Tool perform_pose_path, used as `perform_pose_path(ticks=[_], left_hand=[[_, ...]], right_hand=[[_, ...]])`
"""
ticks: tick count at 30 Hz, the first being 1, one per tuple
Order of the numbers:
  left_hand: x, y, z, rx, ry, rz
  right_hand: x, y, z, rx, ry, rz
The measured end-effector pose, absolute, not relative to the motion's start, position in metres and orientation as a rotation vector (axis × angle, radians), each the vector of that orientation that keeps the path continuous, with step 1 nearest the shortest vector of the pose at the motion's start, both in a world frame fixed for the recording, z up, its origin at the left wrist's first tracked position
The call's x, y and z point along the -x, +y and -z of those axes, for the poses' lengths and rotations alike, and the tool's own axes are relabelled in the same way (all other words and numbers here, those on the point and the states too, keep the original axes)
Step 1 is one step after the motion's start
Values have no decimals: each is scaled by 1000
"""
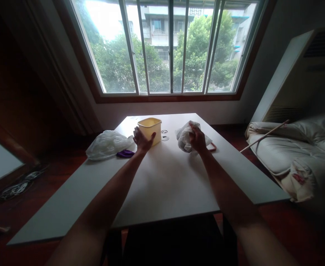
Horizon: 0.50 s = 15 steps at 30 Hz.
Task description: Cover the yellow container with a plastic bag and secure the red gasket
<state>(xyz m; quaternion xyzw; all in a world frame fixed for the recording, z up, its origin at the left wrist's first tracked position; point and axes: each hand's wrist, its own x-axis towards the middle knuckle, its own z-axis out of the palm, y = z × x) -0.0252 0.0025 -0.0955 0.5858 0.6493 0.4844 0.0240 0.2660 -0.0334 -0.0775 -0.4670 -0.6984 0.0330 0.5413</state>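
A pale yellow plastic bin (154, 129) with an open top stands upright on the white table. My left hand (144, 139) is at its near left corner, thumb apart from the fingers; whether it touches the wall I cannot tell. To the right, my right hand (197, 138) closes on a crumpled translucent plastic bag (185, 138), which rests on the table. What is in that bag is not clear. The edge of a reddish-rimmed object (213, 146) shows beside the right hand, mostly covered.
A larger plastic bag (107, 145) lies at the table's left edge, with a purple cloth (125, 153) beside it. Round fittings (165, 138) sit in the white tabletop (168, 188) behind the bin. A pale sofa (278, 147) with a stick (264, 136) is on the right.
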Motion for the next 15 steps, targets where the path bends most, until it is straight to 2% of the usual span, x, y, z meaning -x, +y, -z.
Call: perform_pose_path(ticks=[3, 7, 11, 15], left_hand=[[1, -41, 93, -2177, 1790, -1538], [-23, -79, 100, -2370, 1432, -1308], [-22, -86, 109, -2387, 1487, -1182], [-11, -82, 109, -2411, 1550, -1138]], right_hand=[[-250, -39, 82, 1014, -1782, -162], [-228, -45, 95, 884, -1946, -415], [-211, -45, 106, 802, -2019, -665], [-206, -45, 108, 785, -2000, -625]])
